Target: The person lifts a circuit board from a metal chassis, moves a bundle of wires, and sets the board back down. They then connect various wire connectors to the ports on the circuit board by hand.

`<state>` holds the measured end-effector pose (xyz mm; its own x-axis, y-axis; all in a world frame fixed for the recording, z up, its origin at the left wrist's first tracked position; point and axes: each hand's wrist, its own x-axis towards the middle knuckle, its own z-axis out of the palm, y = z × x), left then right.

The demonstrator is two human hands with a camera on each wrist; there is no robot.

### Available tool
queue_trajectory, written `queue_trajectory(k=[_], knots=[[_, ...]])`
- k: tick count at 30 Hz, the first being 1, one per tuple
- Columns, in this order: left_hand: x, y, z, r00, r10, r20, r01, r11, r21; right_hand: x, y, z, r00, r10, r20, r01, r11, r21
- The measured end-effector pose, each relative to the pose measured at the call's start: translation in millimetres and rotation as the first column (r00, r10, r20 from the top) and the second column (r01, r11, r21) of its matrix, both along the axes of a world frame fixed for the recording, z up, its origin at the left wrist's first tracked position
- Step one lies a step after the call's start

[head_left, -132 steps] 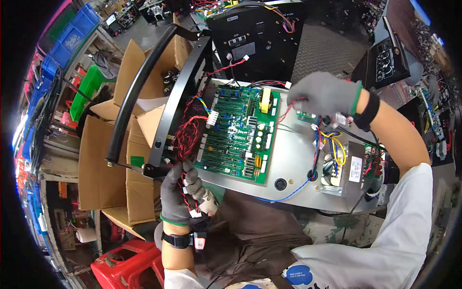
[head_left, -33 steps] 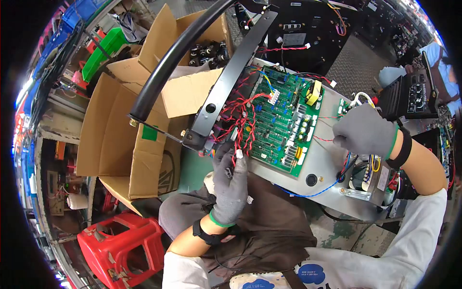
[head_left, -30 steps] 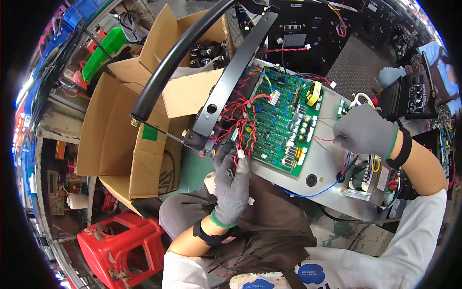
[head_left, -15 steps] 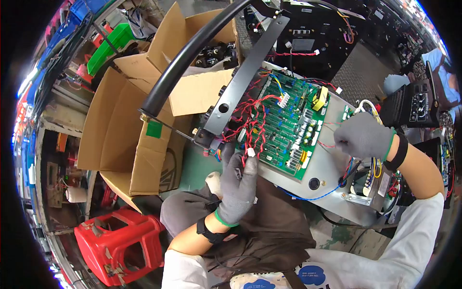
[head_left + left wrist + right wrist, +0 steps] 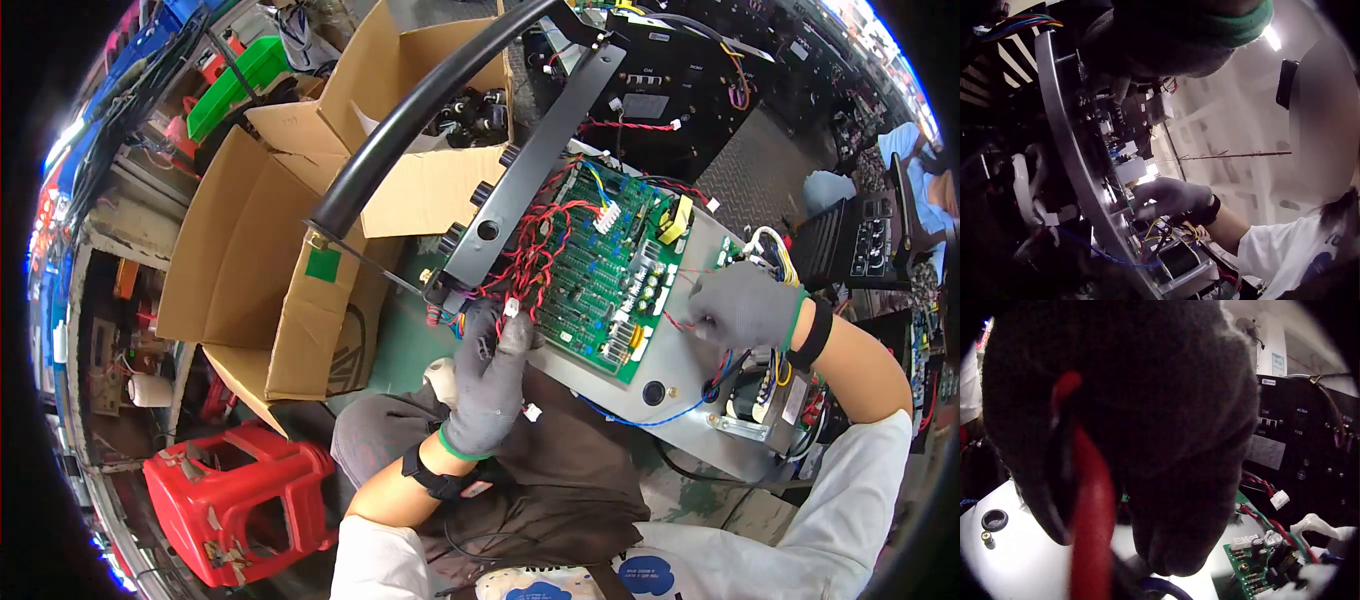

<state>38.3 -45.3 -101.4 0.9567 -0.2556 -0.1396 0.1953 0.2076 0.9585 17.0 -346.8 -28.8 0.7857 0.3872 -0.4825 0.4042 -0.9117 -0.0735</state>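
Grey gloves cover both hands. My left hand (image 5: pixel 490 385) pinches a bunch of red and black twisted wires (image 5: pixel 530 262) near the chassis's front left edge, a white connector (image 5: pixel 512 308) poking up by the thumb. The other ends run beside a green circuit board (image 5: pixel 600 270) fixed on the metal chassis (image 5: pixel 600 385). Right of the board, my right hand (image 5: pixel 745 305) has its fingers curled round a thin cable; close up in the right wrist view, a red wire (image 5: pixel 1092 506) runs out from its fingers. The left wrist view shows that right hand (image 5: pixel 1175 199) above the chassis.
A black handle bar (image 5: pixel 430 110) rises over the panel at left. Beyond it stands an open cardboard box (image 5: pixel 250 250). A transformer (image 5: pixel 755 390) with loose wires sits at the chassis's right end. A red stool (image 5: pixel 240 500) is at lower left; black panels (image 5: pixel 650 100) stand behind.
The head view has turned, so the chassis sits further right and tilted. My right hand has come down from the board's upper right to its lower right. The left still holds the wires.
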Motion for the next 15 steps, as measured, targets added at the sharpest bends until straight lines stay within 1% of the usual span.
queue_trajectory(k=[1,3,4,5,6,7,8,10,11,12,13,14,15], knots=[[0,1,2,1.0,0.002,0.0,-0.002,1.0,-0.002,0,0,0,1.0,-0.006,-0.008,0.006,1.0,-0.006],[2,5,6,0.977,0.017,-0.21,-0.033,0.997,-0.074,0,-2,-1,1.0,-0.02,-0.017,0.02,1.0,-0.015],[2,9,5,0.959,0.075,-0.274,-0.087,0.996,-0.033,-1,-4,-1,1.0,-0.013,0.004,0.013,1.0,0.025],[1,12,9,0.947,0.035,-0.319,-0.079,0.989,-0.126,-3,-5,-2,1.0,-0.013,0.025,0.012,0.997,0.07],[2,15,15,0.933,-0.012,-0.361,-0.07,0.974,-0.215,-4,-6,-3,0.999,-0.036,0.025,0.034,0.997,0.076],[4,18,18,0.96,-0.065,-0.274,0.0,0.973,-0.231,-4,-6,-2,0.999,-0.052,0.005,0.052,0.997,0.057],[3,20,20,0.948,-0.099,-0.302,0.014,0.962,-0.271,-3,-5,-1,0.997,-0.07,-0.017,0.071,0.997,0.04],[1,21,15,0.939,-0.087,-0.332,-0.022,0.95,-0.311,-3,-2,3,0.994,-0.108,-0.018,0.108,0.994,0.031],[1,22,13,0.937,-0.103,-0.335,-0.005,0.952,-0.305,-2,0,4,0.993,-0.116,-0.024,0.116,0.993,0.018],[1,22,11,0.941,-0.094,-0.326,-0.021,0.943,-0.332,-3,-2,3,0.992,-0.122,-0.029,0.122,0.992,0.004],[2,22,10,0.944,-0.084,-0.318,-0.038,0.933,-0.359,-4,-5,0,0.993,-0.117,-0.001,0.117,0.992,0.049],[3,20,11,0.942,-0.094,-0.321,-0.027,0.935,-0.353,-4,-6,-1,0.992,-0.129,-0.005,0.129,0.99,0.055],[3,18,14,0.938,-0.077,-0.337,-0.048,0.936,-0.348,-3,-5,2,0.989,-0.151,0.006,0.151,0.988,0.017]])
